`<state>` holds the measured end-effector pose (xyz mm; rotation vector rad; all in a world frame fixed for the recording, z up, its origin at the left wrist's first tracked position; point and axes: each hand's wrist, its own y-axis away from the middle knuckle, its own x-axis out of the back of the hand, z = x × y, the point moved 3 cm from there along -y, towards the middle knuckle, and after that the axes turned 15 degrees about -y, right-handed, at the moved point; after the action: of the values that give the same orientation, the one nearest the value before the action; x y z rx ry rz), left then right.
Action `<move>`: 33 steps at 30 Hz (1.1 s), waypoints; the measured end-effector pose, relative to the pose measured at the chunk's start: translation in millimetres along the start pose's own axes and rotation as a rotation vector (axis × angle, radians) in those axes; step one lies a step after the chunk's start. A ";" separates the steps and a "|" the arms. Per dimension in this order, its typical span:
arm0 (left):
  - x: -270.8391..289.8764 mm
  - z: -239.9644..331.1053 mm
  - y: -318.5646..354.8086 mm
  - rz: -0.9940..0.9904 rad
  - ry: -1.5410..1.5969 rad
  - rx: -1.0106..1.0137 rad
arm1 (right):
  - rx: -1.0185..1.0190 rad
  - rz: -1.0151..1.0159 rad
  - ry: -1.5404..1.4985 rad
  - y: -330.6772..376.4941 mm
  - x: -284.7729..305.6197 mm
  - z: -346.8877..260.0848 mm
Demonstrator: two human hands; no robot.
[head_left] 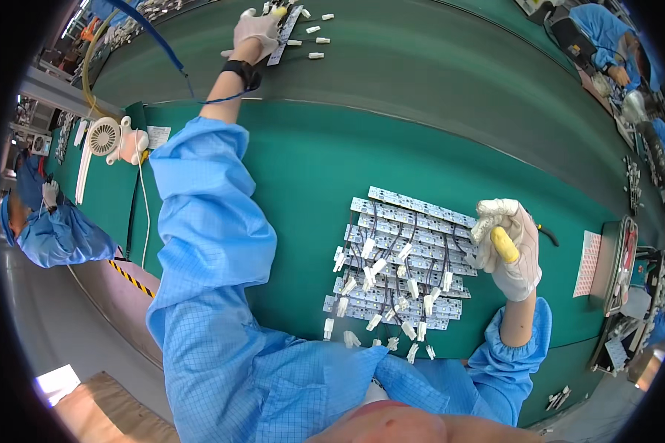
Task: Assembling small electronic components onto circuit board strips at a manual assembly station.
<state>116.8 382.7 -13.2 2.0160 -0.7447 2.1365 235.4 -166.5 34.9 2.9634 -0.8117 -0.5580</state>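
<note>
the gloved left hand [257,32] holds white strips [283,40] over the dark belt [421,96]. the right hand [506,247] curls beside the right ends of the wired circuit strips [425,252], spread in rows on the green tabletop [303,177]; whether it pinches one, i cannot tell.

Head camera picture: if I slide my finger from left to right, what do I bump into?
Pale fan → gloved left hand → circuit strips with wires → gloved right hand → pinkish sheet → metal tray.
</note>
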 end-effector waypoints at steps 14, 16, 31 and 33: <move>106.3 57.0 293.5 -0.123 0.885 -0.497 | 0.370 0.051 1.237 -18.2 34.7 20.0; 103.2 63.4 318.1 -0.251 1.180 -0.527 | 0.494 0.107 1.163 -15.4 28.8 12.2; 120.7 65.5 341.2 -0.677 1.380 -0.510 | 0.364 0.038 0.391 -3.1 -11.6 19.3; 122.1 66.9 343.6 -0.572 1.425 -0.511 | 0.315 0.039 0.435 1.5 -1.1 20.2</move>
<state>25.0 24.3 10.8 0.1429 -0.2986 2.0049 226.9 -165.7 16.5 3.1439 -0.9745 0.2385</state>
